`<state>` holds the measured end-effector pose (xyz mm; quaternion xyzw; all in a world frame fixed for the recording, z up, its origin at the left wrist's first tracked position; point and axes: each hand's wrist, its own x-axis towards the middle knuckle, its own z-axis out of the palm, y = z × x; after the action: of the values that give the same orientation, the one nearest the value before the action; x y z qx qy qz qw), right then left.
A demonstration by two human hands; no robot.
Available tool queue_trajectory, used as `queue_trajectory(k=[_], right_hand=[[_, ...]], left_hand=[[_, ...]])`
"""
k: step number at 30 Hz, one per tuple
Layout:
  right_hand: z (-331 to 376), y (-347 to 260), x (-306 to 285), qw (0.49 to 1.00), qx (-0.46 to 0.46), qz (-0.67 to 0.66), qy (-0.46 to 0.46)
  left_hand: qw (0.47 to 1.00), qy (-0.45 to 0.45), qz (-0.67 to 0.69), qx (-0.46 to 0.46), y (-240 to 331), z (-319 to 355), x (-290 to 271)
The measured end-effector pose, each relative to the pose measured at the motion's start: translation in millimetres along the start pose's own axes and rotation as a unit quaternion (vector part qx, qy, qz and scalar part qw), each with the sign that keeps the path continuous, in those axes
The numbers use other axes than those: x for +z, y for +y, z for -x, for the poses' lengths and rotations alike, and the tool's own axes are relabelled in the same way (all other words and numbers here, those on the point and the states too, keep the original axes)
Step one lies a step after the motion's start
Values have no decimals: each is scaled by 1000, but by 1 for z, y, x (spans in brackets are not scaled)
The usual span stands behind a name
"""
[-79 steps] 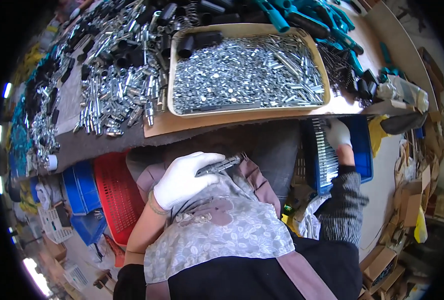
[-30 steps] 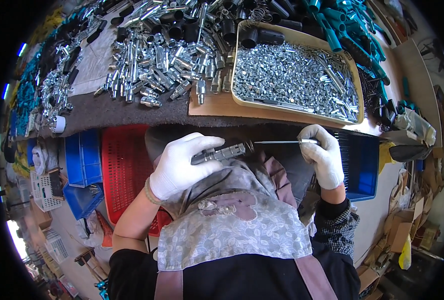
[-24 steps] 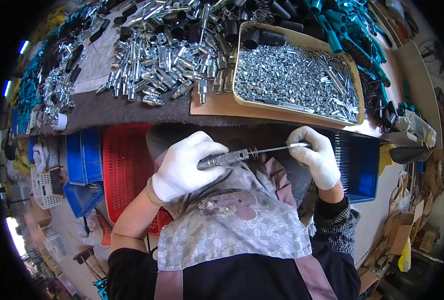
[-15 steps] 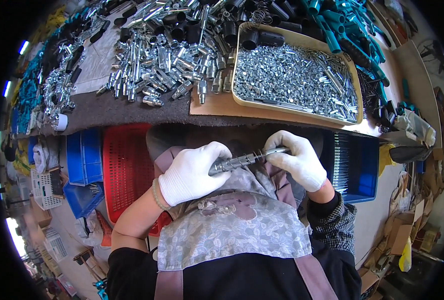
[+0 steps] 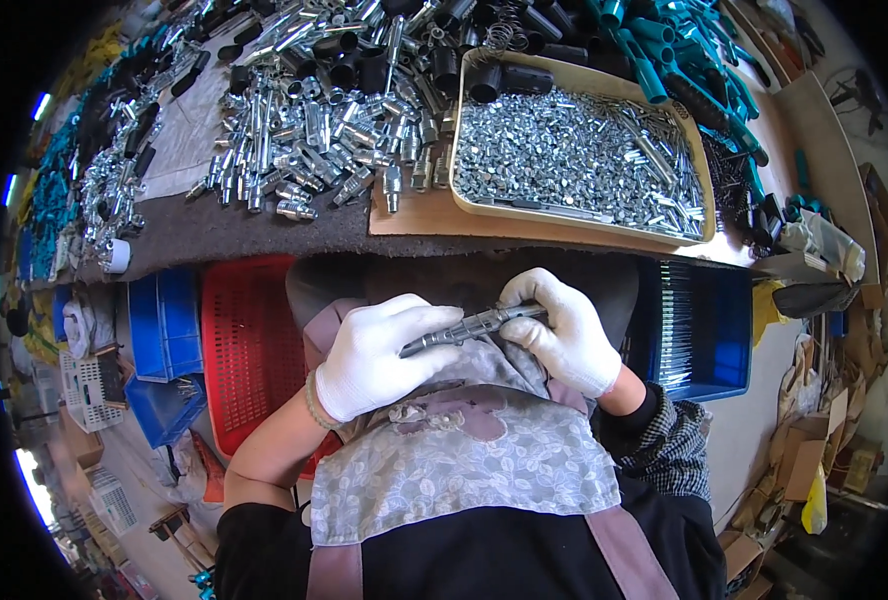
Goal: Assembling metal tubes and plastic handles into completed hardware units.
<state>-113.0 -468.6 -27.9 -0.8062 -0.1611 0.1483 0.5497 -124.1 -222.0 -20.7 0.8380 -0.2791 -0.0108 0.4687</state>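
Shifted toward nine o'clock, the right hand [image 5: 564,335] pinches the metal tube [image 5: 479,325] at its two-o'clock end, contact hidden; the left hand [image 5: 379,357] grips its eight-o'clock end, partly covering it.

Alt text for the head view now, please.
A person's white-gloved left hand and right hand hold a slim metal part over a patterned apron. Beyond, a bench bears a tray of small silvery pieces; a red basket sits below left, a blue bin right.

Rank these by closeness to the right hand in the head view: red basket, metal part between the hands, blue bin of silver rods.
1. Metal part: touching it, leftward.
2. Blue bin: to its right.
3. Red basket: left, beyond the left hand.
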Motion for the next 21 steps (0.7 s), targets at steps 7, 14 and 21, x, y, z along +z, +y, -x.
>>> queue_trajectory(k=[7,14,21], right_hand=[[2,4,-1,998,-47,46,-13],[2,20,9,906,25,-422,14],[3,19,32,889,61,-453,18]], left_hand=[[999,-11,36,-13,-4,-1,2],[1000,26,-3,-15,-1,-4,4],[999,29,-32,-5,-2,-5,12]])
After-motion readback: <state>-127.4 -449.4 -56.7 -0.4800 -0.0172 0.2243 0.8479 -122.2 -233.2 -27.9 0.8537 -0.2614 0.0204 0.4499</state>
